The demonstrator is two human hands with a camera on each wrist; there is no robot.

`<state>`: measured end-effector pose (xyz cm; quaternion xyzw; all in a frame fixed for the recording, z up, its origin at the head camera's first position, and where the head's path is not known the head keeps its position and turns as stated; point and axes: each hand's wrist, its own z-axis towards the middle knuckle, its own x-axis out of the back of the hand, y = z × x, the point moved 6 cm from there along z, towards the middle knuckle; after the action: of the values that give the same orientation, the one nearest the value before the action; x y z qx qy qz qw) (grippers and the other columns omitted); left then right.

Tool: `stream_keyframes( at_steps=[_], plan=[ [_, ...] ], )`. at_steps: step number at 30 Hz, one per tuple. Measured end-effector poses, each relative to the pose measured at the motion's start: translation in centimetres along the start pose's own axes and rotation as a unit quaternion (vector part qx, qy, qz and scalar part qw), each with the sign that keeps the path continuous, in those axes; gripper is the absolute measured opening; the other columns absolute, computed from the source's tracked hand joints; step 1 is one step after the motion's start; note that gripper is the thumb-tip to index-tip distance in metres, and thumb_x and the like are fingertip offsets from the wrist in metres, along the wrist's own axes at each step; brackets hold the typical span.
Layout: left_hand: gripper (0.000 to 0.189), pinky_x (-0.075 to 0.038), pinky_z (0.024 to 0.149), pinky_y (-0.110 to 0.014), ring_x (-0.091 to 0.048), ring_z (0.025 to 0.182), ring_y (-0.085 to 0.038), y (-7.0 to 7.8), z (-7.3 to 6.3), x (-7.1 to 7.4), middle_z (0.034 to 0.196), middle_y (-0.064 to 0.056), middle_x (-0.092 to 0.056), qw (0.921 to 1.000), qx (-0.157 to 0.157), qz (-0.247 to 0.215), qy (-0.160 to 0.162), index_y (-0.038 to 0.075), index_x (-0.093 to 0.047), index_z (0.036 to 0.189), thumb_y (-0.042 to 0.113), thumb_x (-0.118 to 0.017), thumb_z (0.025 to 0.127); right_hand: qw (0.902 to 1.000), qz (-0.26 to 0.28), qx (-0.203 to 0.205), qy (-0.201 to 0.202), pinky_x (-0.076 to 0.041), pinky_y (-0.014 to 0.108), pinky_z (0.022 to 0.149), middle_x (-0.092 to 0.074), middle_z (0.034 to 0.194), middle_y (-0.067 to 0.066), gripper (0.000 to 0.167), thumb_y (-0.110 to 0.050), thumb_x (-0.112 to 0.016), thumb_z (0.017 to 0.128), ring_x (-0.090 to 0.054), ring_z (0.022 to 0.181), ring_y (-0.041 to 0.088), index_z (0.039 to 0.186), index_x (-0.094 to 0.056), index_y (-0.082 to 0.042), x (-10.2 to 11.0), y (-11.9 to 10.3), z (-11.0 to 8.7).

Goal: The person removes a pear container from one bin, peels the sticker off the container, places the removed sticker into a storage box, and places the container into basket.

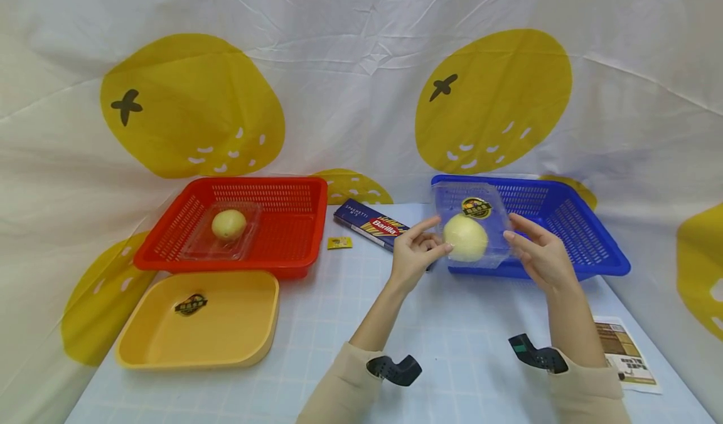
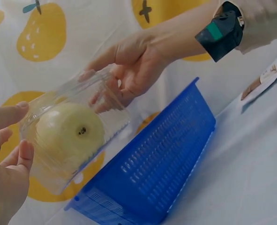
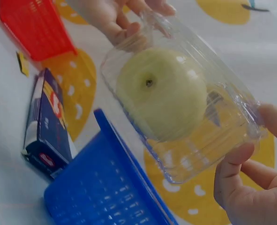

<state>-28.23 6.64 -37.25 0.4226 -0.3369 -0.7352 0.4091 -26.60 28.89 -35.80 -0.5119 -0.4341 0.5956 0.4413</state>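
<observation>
A clear plastic box (image 1: 497, 248) with a round, pale yellow-green fruit (image 1: 465, 238) inside is held in the air, tilted, in front of and above the blue basket (image 1: 612, 258). My left hand (image 1: 415, 251) pinches its left end between thumb and fingers. The opposite end is pinched by my right hand (image 1: 546, 258). A dark oval sticker (image 1: 476, 207) shows behind the fruit in the head view. From the right wrist, the fruit (image 3: 161, 93) shows a small dark dimple, and the box's clear walls surround it.
At the left, a red basket (image 1: 288, 264) holds another clear box with a similar fruit (image 1: 228, 224). In front stands a yellow tub (image 1: 220, 336) bearing a sticker. A spaghetti box (image 1: 369, 220) and small yellow packet (image 1: 339, 243) lie mid-table; a printed packet (image 1: 624, 352) lies right.
</observation>
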Motion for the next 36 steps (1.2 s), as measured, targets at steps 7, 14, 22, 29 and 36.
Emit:
stream_keyframes(
  at_steps=[7, 14, 22, 29, 36],
  plan=[
    [0.054, -0.047, 0.063, -0.015, -0.052, 0.072, -0.009, 0.7, -1.6, 1.2, 0.091, -0.024, -0.053, 0.9992, -0.002, -0.035, 0.017, -0.015, -0.052, 0.124, -0.022, -0.064, 0.071, 0.9994, -0.031, -0.015, 0.006, -0.046, 0.012, 0.080, -0.042, 0.122, -0.005, 0.062, -0.008, -0.060, 0.091, -0.049, 0.101, 0.002, 0.146, -0.031, -0.004, -1.6, 1.0, -0.8],
    [0.056, -0.047, 0.065, -0.014, -0.050, 0.076, -0.012, 1.5, -3.4, 2.8, 0.091, -0.009, -0.054, 0.9984, -0.010, -0.045, 0.033, -0.015, -0.050, 0.125, -0.022, -0.064, 0.071, 0.9996, -0.022, -0.014, -0.003, -0.043, 0.011, 0.074, -0.038, 0.120, -0.002, 0.059, -0.006, -0.059, 0.092, -0.041, 0.106, 0.006, 0.145, -0.034, -0.006, -3.5, 2.2, -1.5],
    [0.054, -0.046, 0.064, -0.014, -0.050, 0.078, -0.013, 2.6, -5.2, 4.8, 0.096, -0.025, -0.052, 0.9976, -0.032, -0.030, 0.053, -0.016, -0.052, 0.122, -0.020, -0.065, 0.070, 0.9993, 0.003, 0.010, -0.035, -0.039, 0.011, 0.056, -0.039, 0.114, 0.002, 0.057, 0.004, -0.057, 0.090, -0.044, 0.063, -0.001, 0.142, -0.035, -0.003, -5.8, 3.3, -2.2],
    [0.050, -0.047, 0.063, -0.015, -0.051, 0.075, -0.013, 3.1, -6.6, 6.6, 0.095, -0.025, -0.054, 0.9961, -0.026, -0.019, 0.082, -0.015, -0.054, 0.120, -0.018, -0.065, 0.072, 0.9969, 0.034, 0.025, -0.067, -0.040, 0.010, 0.056, -0.040, 0.110, 0.003, 0.060, 0.011, -0.054, 0.088, -0.047, 0.066, 0.000, 0.142, -0.030, 0.001, -7.7, 4.4, -2.4],
    [0.050, -0.045, 0.062, -0.015, -0.050, 0.074, -0.014, 3.5, -8.0, 8.2, 0.084, -0.015, -0.054, 0.9938, -0.023, -0.005, 0.108, -0.013, -0.055, 0.120, -0.017, -0.067, 0.072, 0.9944, 0.048, 0.021, -0.091, -0.041, 0.011, 0.057, -0.038, 0.108, 0.004, 0.065, 0.013, -0.054, 0.085, -0.047, 0.068, 0.001, 0.142, -0.026, 0.003, -9.4, 5.7, -2.6]
  ],
)
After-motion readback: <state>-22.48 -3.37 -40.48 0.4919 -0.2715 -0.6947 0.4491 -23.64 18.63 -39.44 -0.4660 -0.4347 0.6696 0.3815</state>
